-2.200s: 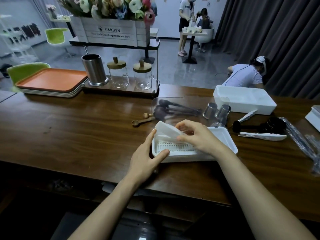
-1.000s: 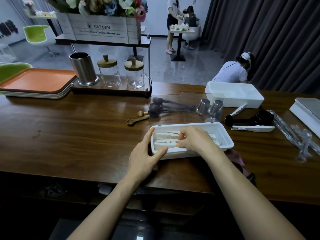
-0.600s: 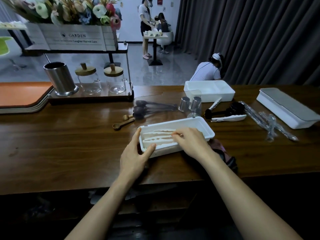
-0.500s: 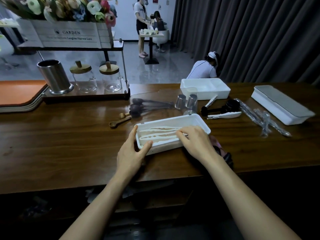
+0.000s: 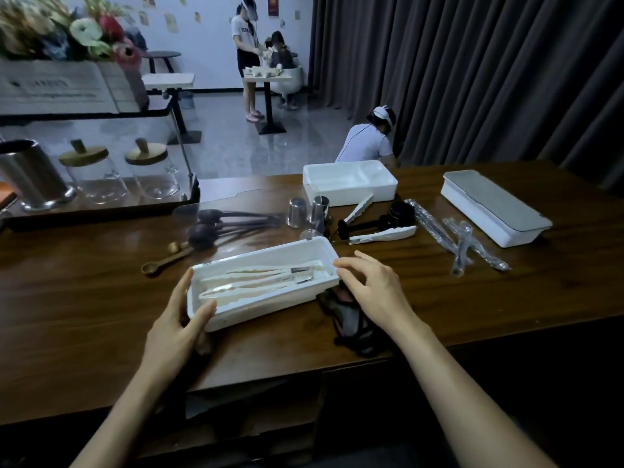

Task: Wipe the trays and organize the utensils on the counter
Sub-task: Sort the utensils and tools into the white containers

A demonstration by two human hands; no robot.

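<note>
- Squaring up the white tray [image 5: 263,307] at the near middle of the counter [image 5: 84,298], pale tongs [image 5: 256,282] lying lengthwise inside.
- Clasping its near-left corner in the left hand [image 5: 172,329], thumb on the front wall; resting the loosely bent fingers of the right hand [image 5: 374,288] at the right end, grasping nothing.
- Best to slide it flat, steadying both ends, without snagging the dark cloth [image 5: 347,315] just beside the right end.
- Farther off on the dark wood: black spoons [image 5: 233,224], metal cups [image 5: 297,212], a white box [image 5: 347,184], a lidded box [image 5: 493,207] far right.
- Beyond, a grey curtain [image 5: 472,79] and a crouching person [image 5: 366,146].
</note>
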